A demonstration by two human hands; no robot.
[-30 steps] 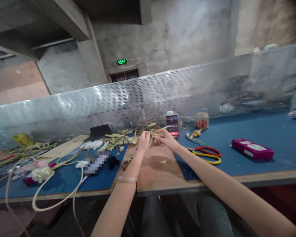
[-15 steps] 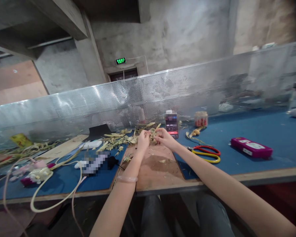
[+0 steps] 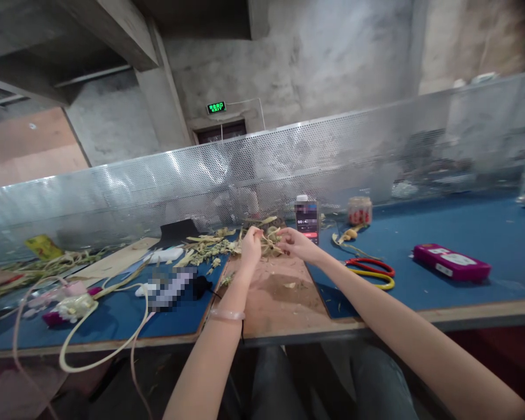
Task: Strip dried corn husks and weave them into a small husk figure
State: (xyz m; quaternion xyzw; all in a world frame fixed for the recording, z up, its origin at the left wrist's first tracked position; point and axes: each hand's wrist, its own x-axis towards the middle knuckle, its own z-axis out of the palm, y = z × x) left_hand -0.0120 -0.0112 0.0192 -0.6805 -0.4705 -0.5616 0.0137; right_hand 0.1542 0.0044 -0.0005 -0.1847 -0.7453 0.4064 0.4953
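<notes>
Dried plant strips [image 3: 271, 238], pale yellow-green, are between my two hands above the bare wooden part of the table. My left hand [image 3: 251, 244] is closed, thumb and fingers pinching the strips; a pale bangle [image 3: 227, 315] circles that wrist. My right hand [image 3: 296, 244] faces it with bent fingers, thumb and forefinger closed on the strips' right side. More dried plant pieces [image 3: 205, 252] lie in a loose heap to the left. Scissors [image 3: 371, 273] with red and yellow handles lie beyond my right forearm, which hides their blades.
Behind my hands stands a phone [image 3: 306, 221] showing a timer. A jar with red contents [image 3: 359, 211] and a magenta box [image 3: 450, 262] are on the blue mat at right. Cables [image 3: 76, 367] loop over the front edge at left. A perforated metal screen [image 3: 201, 169] runs along the back.
The right hand has drawn slightly away from the left, and its lower fingers are more spread. Some of the scissors is now hidden by my forearm. The whole view has shifted slightly.
</notes>
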